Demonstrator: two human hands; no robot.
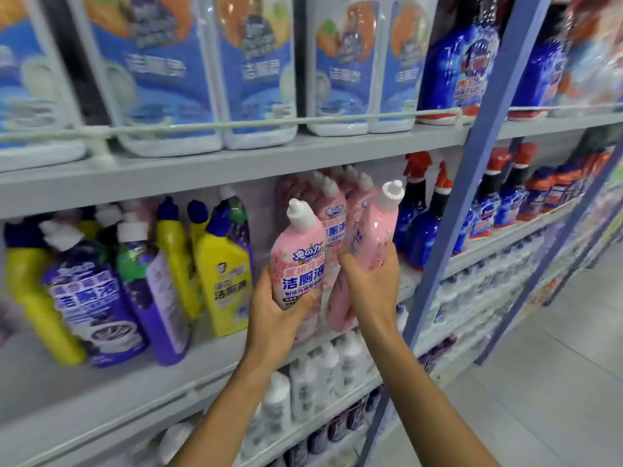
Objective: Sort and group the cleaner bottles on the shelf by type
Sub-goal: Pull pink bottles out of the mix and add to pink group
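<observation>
Two pink bottles, left hand below right hand.

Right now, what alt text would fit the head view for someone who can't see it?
A person's left hand grips a labelled pink bottle and the right hand grips a tilted pink bottle at a store shelf. Other pink bottles stand behind them, yellow bottles and purple bottles lean at left, blue spray bottles stand at right.

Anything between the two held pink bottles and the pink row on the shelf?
Nothing visible. The left hand and right hand hold the left pink bottle and right pink bottle right before the pink row; yellow bottles and blue spray bottles flank it.
</observation>
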